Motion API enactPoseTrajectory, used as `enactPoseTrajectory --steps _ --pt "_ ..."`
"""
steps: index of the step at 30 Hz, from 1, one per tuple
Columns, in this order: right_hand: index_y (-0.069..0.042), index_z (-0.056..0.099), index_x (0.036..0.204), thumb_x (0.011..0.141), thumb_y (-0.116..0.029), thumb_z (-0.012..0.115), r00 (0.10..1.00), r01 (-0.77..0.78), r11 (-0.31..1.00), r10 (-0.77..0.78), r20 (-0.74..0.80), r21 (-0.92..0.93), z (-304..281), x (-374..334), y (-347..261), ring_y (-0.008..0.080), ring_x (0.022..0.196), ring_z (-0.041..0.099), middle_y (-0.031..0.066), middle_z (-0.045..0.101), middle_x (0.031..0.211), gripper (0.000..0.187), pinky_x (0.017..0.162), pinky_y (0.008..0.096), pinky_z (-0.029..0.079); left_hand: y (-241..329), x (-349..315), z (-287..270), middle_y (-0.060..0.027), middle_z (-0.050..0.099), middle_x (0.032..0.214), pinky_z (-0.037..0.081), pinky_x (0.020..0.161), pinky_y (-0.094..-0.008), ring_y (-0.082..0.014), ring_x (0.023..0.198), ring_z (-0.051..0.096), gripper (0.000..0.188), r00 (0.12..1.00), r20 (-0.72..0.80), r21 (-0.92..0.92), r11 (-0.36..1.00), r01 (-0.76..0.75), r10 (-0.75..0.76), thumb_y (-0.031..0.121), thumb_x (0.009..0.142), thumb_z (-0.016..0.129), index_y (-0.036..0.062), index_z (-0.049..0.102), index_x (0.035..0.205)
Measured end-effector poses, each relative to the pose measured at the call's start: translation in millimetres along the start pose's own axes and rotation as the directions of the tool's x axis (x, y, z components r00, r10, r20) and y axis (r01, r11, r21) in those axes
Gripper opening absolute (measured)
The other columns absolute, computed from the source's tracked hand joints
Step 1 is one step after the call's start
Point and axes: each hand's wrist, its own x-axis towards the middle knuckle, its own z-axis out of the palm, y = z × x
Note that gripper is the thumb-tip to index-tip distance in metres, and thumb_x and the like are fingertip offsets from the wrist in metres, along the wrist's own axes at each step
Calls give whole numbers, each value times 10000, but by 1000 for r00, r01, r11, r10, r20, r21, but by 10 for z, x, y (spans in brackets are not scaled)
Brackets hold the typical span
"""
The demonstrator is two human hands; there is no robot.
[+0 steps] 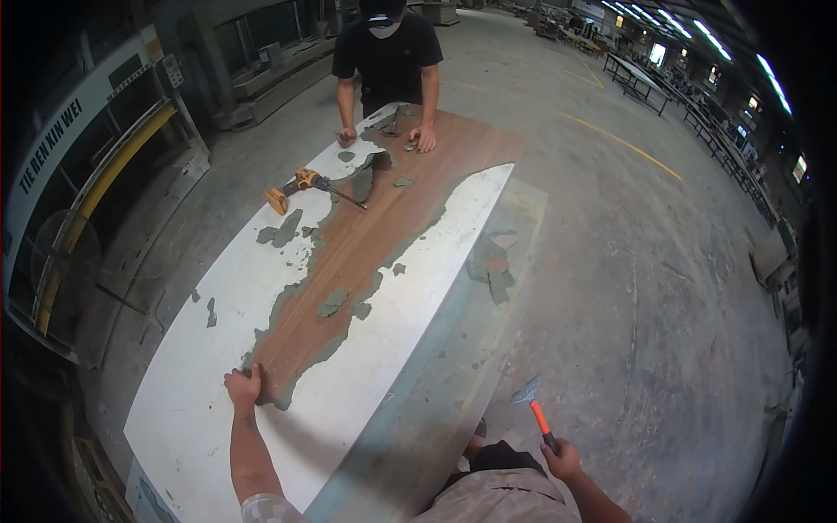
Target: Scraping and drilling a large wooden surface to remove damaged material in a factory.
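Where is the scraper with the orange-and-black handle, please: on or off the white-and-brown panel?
Off: the right hand holds the scraper clear of the panel, with grey floor behind.

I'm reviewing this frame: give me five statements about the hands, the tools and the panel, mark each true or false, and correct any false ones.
1. The right hand grips a scraper. True.
2. The drill lies on the floor. False: it lies on the panel.
3. A co-worker stands at the panel's far end. True.
4. The left hand holds the drill. False: it is at the panel's near part, beside the brown strip.
5. The scraper's blade touches the panel. False: it is off to the panel's right.
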Motion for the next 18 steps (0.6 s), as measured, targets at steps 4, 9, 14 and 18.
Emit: enactPoseTrajectory --steps 4,9,14,18 --pt "4 612 814 912 -331 733 995 95 995 -95 -11 9 96 55 -245 277 602 600 165 601 649 370 594 417 464 -63 30 63 -328 583 1213 471 1013 -551 -489 1183 552 735 999 -34 -6 1000 22 -23 576 926 592 -101 589 1214" --pt "-22 616 859 892 -316 759 982 183 983 -184 40 18 78 386 -833 291 565 608 152 599 631 329 568 408 475 43 41 197 -305 593 1185 481 973 -558 -478 1142 564 640 989 -145 -50 998 27 -34 540 957 571 -70 590 1152" --pt "-36 624 890 892 -321 761 937 292 956 -281 208 -25 2 951 -1264 357 623 647 172 629 675 317 597 436 499 -94 30 272 -289 603 1114 476 946 -573 -479 1102 568 598 982 -180 -67 997 42 -54 525 961 581 -53 601 1113" --pt "-57 674 951 879 -373 766 848 467 884 -443 290 -18 98 1495 -1321 357 729 689 180 684 785 337 668 421 529 -8 -76 223 -324 578 1217 452 997 -577 -494 1148 557 602 995 -93 -117 993 25 -35 484 954 619 -61 586 1207"
